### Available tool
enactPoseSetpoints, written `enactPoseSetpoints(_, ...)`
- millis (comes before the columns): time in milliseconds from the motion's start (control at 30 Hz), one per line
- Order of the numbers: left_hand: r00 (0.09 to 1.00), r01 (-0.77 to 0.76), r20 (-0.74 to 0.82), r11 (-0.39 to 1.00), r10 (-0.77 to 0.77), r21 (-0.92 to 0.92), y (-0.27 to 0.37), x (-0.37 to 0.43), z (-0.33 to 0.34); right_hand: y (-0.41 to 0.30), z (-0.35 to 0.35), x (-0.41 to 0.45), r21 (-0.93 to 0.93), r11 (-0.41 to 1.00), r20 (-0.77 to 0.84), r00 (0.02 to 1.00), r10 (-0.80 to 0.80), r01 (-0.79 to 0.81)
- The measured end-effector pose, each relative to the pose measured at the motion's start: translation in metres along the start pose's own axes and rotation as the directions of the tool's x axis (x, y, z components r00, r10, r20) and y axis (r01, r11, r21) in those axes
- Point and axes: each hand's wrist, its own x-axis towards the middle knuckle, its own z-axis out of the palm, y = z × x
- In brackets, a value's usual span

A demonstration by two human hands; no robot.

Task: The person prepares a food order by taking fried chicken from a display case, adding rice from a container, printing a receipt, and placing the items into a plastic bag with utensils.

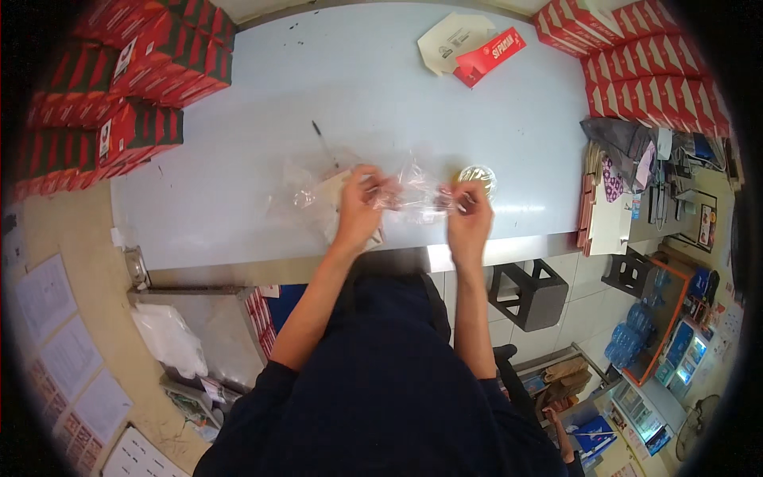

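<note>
Between my two hands, above the pale table, a sheet or bag of clear plastic film is stretched, blurred by motion. My left hand grips its left side, over a pale, flat item that is partly hidden. Its right side is pinched in my right hand. Just behind the right fingers sits a round, film-covered item with a yellowish edge. More crumpled clear plastic lies left of my left hand. A pen rests farther back on the table.
Stacks of red boxes stand at the back left, and more red and cream boxes at the back right. An opened red and cream carton lies near the far edge. Flat cardboard is at the right end. A black stool stands below.
</note>
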Motion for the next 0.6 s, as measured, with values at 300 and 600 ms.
enactPoseSetpoints(300,0.979,0.198,-0.052,0.980,-0.199,-0.014,-0.016,0.013,-0.004,0.024,0.018,-0.002,0.469,0.790,-0.002,0.894,0.448,-0.395)
enactPoseSetpoints(600,0.948,0.318,0.044,0.943,-0.315,-0.097,-0.024,0.017,-0.011,0.055,0.003,0.002,0.545,0.710,0.083,0.872,0.483,-0.445)
